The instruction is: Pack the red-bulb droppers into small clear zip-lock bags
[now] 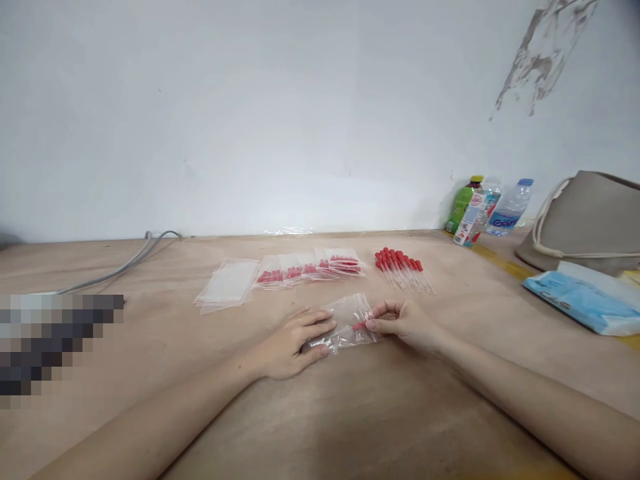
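A clear zip bag [345,313] lies flat on the table in front of me. My left hand [300,340] rests on its left end, fingers spread, thumb and fingertips on the plastic. At the bag's right end, my right hand [397,323] pinches thumb against forefinger at the red end of a dropper [359,326]. The dropper's thin stem is hard to make out through the shiny plastic. Behind the right hand is a pile of droppers [400,261] with red bulbs and thin clear stems. Filled bags [310,267] showing red bulbs overlap in a row behind the bag.
A stack of flat, clear bags [230,283] lies left of the filled row. Bottles [511,208], a carton [473,217], a grey bag [590,217] and a blue tissue pack [583,300] stand or lie at right. A grey cable [127,267] runs along the left.
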`<state>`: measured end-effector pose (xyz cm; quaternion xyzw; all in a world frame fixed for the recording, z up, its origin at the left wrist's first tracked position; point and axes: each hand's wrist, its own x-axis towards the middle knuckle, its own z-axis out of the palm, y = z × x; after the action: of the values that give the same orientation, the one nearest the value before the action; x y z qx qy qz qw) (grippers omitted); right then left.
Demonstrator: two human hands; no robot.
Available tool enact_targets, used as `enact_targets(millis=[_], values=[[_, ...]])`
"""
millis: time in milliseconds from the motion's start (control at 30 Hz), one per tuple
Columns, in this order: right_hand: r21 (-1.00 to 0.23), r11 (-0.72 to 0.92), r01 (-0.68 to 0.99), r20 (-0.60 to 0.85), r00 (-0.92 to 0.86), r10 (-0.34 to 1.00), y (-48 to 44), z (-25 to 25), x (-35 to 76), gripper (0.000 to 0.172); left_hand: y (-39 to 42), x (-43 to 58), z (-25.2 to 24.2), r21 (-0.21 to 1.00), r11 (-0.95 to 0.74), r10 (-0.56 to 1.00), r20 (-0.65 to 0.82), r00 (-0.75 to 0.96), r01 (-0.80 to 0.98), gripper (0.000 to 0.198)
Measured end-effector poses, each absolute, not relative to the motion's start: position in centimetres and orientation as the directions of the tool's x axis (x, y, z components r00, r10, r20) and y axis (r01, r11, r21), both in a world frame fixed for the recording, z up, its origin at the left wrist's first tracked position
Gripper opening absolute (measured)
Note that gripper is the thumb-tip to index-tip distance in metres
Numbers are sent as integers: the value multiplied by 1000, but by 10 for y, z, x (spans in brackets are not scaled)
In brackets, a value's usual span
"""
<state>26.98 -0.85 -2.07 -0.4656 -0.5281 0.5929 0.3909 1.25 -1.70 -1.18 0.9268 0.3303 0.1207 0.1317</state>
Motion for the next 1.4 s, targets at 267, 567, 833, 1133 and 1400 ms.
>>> enact_targets(millis=[267, 567, 833, 1133, 1400], values=[[-994, 39, 104, 29, -90, 995, -3, -19, 272, 34, -16, 12, -14, 413, -757, 633, 273, 724, 506, 43], [-991, 30, 130, 8, -172, 985, -2, -23, 275, 39, -17, 14, -12, 415, -761, 627, 271, 730, 500, 40], [-997, 72, -31, 79, -351, 933, -4, -9, 278, 37, -18, 15, -10, 419, -767, 616, 267, 741, 487, 42], [-999, 34, -9, 34, -467, 884, -3, -13, 282, 34, -18, 14, -10, 382, -771, 615, 241, 751, 509, 41], [-804, 424, 417, 251, -408, 878, 5, -17, 292, 26, -17, 12, -11, 335, -754, 641, 184, 745, 565, 40]])
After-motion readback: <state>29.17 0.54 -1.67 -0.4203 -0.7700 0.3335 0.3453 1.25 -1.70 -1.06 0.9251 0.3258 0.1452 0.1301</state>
